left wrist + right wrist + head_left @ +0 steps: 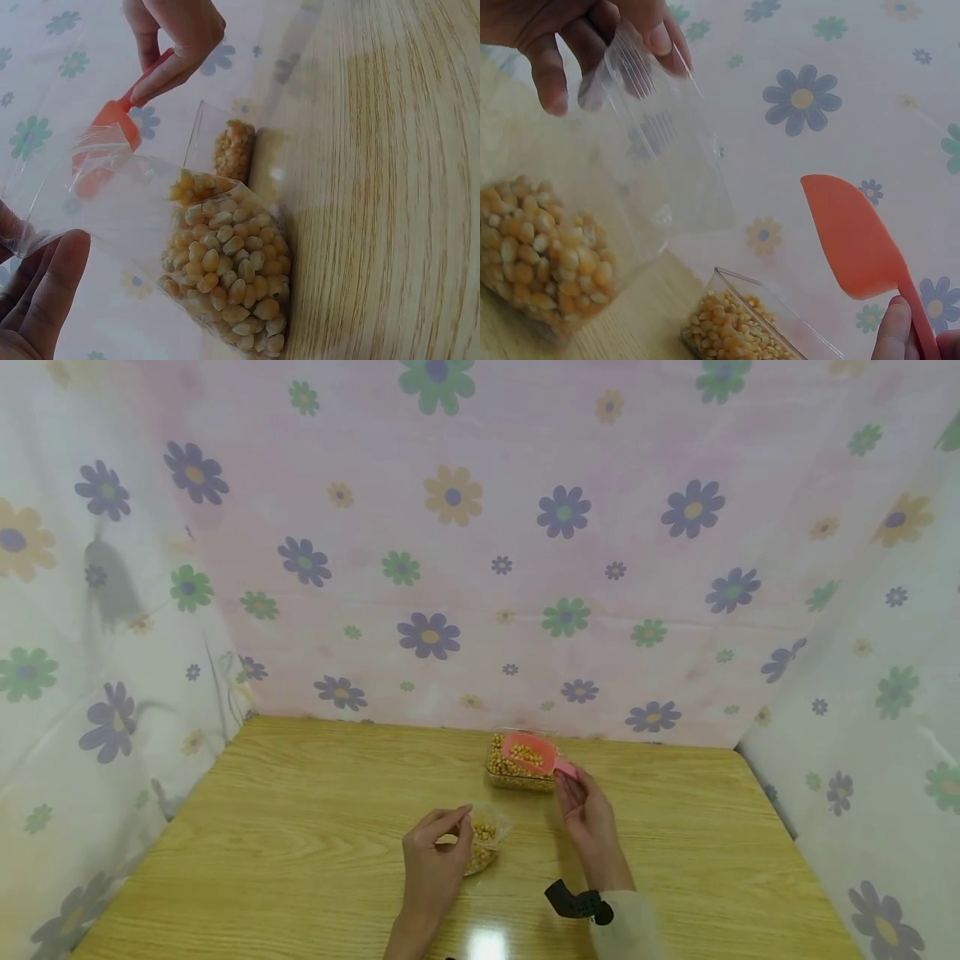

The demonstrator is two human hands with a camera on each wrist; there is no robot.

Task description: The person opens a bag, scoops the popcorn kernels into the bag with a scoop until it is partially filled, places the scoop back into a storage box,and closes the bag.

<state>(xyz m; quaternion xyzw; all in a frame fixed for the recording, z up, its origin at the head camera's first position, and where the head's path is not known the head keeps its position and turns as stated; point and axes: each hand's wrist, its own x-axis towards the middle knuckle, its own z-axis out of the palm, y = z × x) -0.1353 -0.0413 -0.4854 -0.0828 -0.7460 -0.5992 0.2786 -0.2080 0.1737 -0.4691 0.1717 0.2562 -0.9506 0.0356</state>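
Head view: pinches clear bag (pixel 492 815) of kernels (pixel 480 862), resting on table (pixel 300 827), at its top with left hand (pixel 437 862); grips red scoop (pixel 550 755) by handle (pixel 566 768) above kernel-filled container (pixel 519 782) with right hand (pixel 592 827).

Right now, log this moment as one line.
left hand: pinches top of bag | bag: on table, corn inside | right hand: holds scoop with corn, higher than box | box: corn inside
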